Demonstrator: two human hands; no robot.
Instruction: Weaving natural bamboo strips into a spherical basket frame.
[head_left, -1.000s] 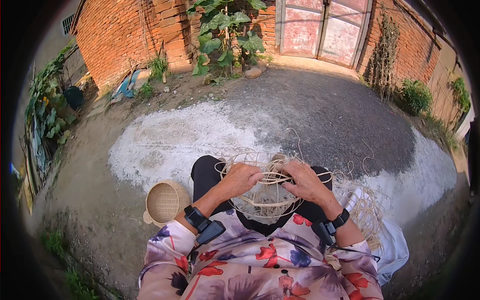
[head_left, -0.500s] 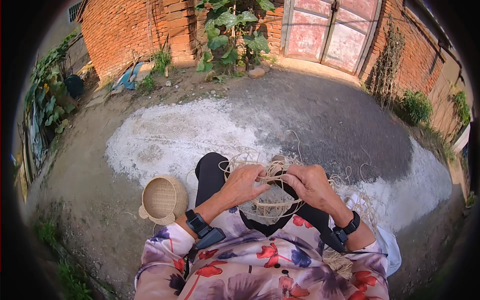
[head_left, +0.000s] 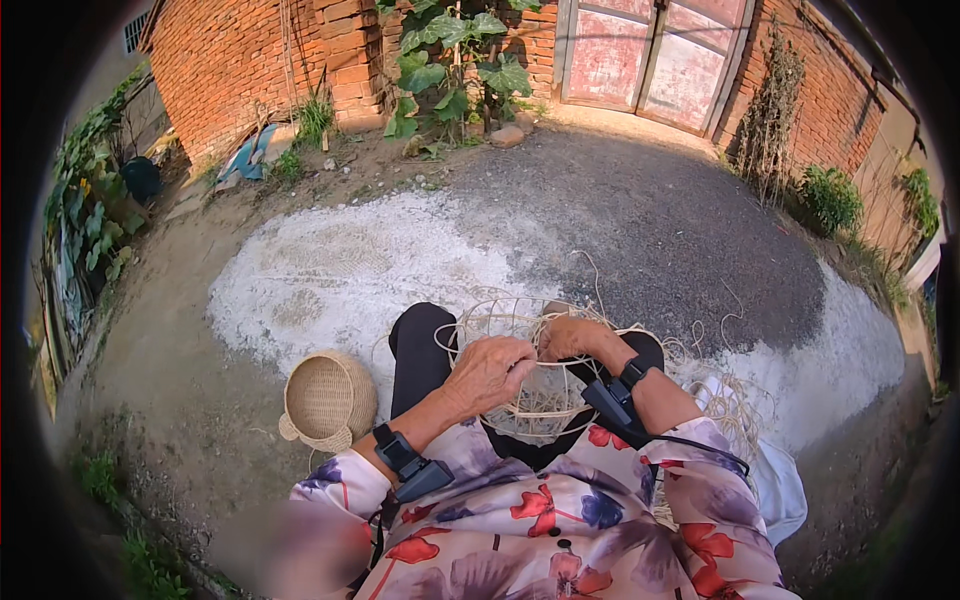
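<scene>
An open frame of pale cane strips (head_left: pixel 540 434), like an unfinished basket, rests between my knees. My left hand (head_left: pixel 490 373) is closed on its near side, thumb and fingers pinching the strips. My right hand (head_left: pixel 570 338) is closed just beside the left one, fingers pointing down into the frame at a cane strand. Its fingertips are partly hidden behind the left fingers and the strips. Loose strand ends curl up from the frame's far right. A round woven basket (head_left: pixel 330 402) with two small ear-like tabs stands on the ground left of my left knee.
A tangle of loose cane strands (head_left: pixel 735 405) lies to my right beside a white bag (head_left: pixel 780 490). White powdery patches (head_left: pixel 330 250) and dark grit cover the ground ahead. Farther off stand a brick wall (head_left: pixel 235 75), a leafy climbing plant (head_left: pixel 455 60) and a faded red double door (head_left: pixel 655 60).
My right hand has moved left and inward from the frame's right side, its wrist now turned over the frame. My left hand stays on the strips, shifted only slightly.
</scene>
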